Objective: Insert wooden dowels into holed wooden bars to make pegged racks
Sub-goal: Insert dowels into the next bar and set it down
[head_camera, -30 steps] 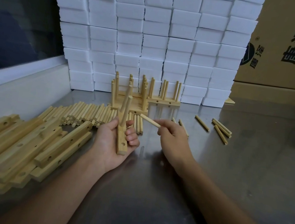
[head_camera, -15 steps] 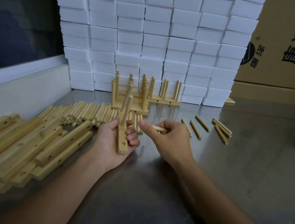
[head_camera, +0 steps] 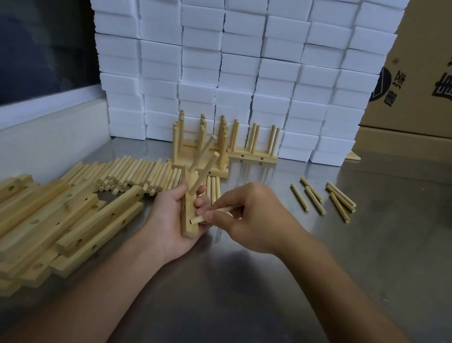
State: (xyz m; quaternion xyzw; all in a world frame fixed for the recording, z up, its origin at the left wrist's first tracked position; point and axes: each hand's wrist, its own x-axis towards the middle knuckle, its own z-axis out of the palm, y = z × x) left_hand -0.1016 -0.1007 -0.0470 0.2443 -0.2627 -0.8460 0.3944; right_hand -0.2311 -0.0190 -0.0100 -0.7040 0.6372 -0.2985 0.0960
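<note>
- Left hand (head_camera: 171, 221) grips a pale holed wooden bar (head_camera: 189, 220) at frame centre — two dowels already stand in it.
- Right hand (head_camera: 250, 218) pinches a short round wooden dowel (head_camera: 213, 213), tip at the bar's near hole.
- Loose bars (head_camera: 37, 226) lie on the steel counter (head_camera: 260, 292) at 9 o'clock; finished pegged racks (head_camera: 222, 147) at 12.

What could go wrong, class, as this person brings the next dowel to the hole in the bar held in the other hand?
1. The dowel in the right hand meets the bar at a slant, so it may jam or miss the hole.
2. The left hand holds the bar in the air with no support, so a push may shift it in the grip.
3. The two fitted pegs lean unevenly and may sit crooked.
</note>
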